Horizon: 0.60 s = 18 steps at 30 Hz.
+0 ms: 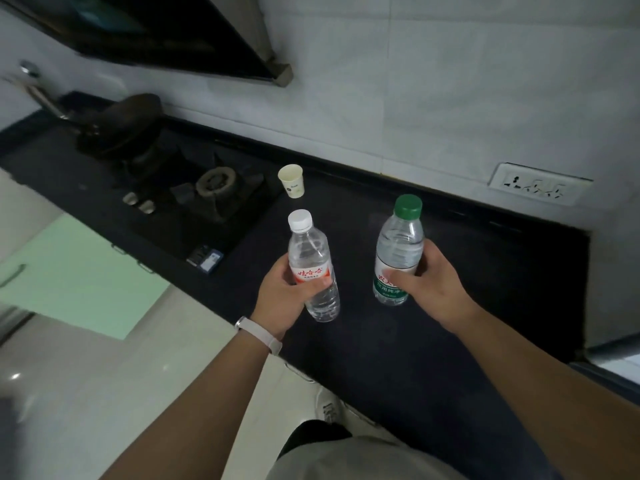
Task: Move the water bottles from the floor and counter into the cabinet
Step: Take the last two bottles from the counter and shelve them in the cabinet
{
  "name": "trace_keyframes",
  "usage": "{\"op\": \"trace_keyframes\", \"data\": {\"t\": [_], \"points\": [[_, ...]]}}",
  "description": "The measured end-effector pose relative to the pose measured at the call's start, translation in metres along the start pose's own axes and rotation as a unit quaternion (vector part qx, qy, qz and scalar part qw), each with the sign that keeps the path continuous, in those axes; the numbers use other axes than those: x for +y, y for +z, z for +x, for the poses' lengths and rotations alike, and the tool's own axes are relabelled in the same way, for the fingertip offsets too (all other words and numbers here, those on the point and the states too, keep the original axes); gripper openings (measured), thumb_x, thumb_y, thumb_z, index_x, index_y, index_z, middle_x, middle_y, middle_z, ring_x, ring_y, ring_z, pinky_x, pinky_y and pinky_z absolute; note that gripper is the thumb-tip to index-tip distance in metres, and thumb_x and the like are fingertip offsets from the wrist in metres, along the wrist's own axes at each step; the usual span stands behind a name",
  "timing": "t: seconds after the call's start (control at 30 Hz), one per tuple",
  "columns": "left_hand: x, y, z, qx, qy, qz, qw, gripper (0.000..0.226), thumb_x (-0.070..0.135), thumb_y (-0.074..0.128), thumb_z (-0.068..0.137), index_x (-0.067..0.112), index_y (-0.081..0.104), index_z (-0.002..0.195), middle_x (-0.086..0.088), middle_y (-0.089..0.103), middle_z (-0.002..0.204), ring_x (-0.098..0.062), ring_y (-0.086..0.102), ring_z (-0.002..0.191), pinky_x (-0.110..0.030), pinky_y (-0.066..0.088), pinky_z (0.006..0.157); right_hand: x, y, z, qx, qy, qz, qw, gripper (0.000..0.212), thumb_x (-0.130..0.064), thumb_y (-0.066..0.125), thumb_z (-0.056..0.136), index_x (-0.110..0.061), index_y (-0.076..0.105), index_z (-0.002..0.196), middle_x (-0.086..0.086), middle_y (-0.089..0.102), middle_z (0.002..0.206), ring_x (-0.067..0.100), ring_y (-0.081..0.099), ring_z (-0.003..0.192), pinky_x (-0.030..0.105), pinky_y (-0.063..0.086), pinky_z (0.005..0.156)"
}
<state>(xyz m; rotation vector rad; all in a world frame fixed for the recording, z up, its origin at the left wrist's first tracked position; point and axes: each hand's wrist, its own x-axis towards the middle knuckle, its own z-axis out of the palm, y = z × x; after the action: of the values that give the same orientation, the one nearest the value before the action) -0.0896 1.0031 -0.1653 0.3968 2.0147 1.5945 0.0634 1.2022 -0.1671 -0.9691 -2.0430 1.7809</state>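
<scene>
My left hand (287, 292) grips a clear water bottle with a white cap and red label (309, 252) around its middle. My right hand (433, 282) grips a clear water bottle with a green cap and green label (398, 244) around its lower half. Both bottles are upright over the dark counter (467, 289); whether their bases touch it I cannot tell. A pale green cabinet door (79, 275) shows below the counter at the left.
A paper cup (291, 181) stands behind the bottles near the gas hob (214, 192). A dark pan (121, 123) sits on the far burner. A wall socket (536, 184) is at the right. A small dark box (205, 259) lies at the counter's front edge.
</scene>
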Motion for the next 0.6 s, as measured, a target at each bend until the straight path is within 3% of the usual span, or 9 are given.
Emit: {"op": "trace_keyframes", "data": {"t": [0.2,0.3,0.5,0.6], "points": [[-0.003,-0.042,-0.058,0.1,-0.003,-0.029,0.995,0.055,0.016,0.089,0.075,0.025,0.067,0.124,0.009,0.076,0.112,-0.009,0.073,0.102,-0.026,0.058,0.083,-0.016,0.036,-0.026,-0.051,-0.026,0.018,0.998,0.049,-0.019,0.082,0.077,-0.045,0.054,0.108,-0.015,0.067,0.104,-0.006,0.065,0.089,0.013,0.047,0.073],[-0.005,-0.066,-0.083,0.13,-0.004,-0.036,0.991,0.051,0.015,0.087,0.077,0.026,0.067,0.123,0.009,0.077,0.11,-0.011,0.073,0.099,-0.021,0.056,0.077,-0.021,0.06,-0.038,-0.065,-0.031,0.029,0.997,0.049,-0.016,0.082,0.078,-0.038,0.057,0.115,-0.013,0.069,0.103,-0.009,0.065,0.086,0.011,0.048,0.068],[-0.023,-0.125,-0.117,0.177,-0.015,-0.061,0.982,0.049,0.016,0.086,0.077,0.023,0.069,0.123,0.005,0.078,0.109,-0.017,0.075,0.099,-0.037,0.06,0.085,-0.042,0.114,-0.061,-0.099,-0.047,0.03,0.994,0.047,-0.016,0.082,0.078,-0.042,0.057,0.108,-0.011,0.069,0.104,-0.004,0.066,0.088,0.014,0.05,0.07],[-0.033,-0.163,-0.13,0.189,-0.008,-0.074,0.979,0.046,0.013,0.087,0.077,0.023,0.07,0.119,0.005,0.078,0.107,-0.018,0.075,0.098,-0.039,0.06,0.086,-0.054,0.15,-0.073,-0.11,-0.057,0.033,0.992,0.048,-0.014,0.081,0.078,-0.04,0.058,0.111,-0.011,0.069,0.105,-0.003,0.067,0.089,0.015,0.051,0.07]]}}
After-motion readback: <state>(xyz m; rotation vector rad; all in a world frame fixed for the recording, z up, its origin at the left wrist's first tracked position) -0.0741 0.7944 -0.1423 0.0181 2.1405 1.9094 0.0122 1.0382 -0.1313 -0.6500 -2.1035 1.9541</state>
